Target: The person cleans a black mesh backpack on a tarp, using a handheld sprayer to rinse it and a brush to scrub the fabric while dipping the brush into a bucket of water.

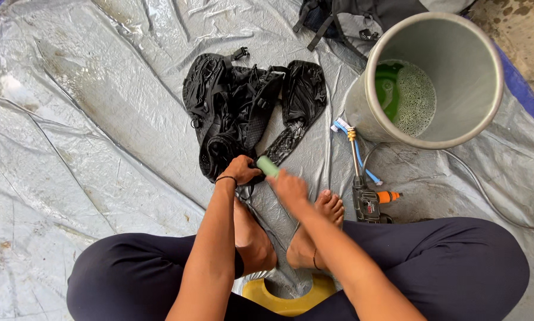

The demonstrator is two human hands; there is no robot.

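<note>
A wet black bag with straps and mesh [249, 107] lies spread on a grey plastic sheet [88, 119]. My left hand [240, 170] grips the bag's near edge. My right hand [287, 187] holds a pale green bar of soap [267, 166] against that edge, beside the left hand. Both forearms reach forward between my knees, and my bare feet rest on the sheet below the hands.
A metal bucket [475, 113] of green soapy water stands at the right. A blue and white brush [355, 148] and a spray gun with an orange fitting [371, 202] and hose lie beside it. Another grey bag [350, 18] is at the top. A yellow stool [287, 294] sits under me.
</note>
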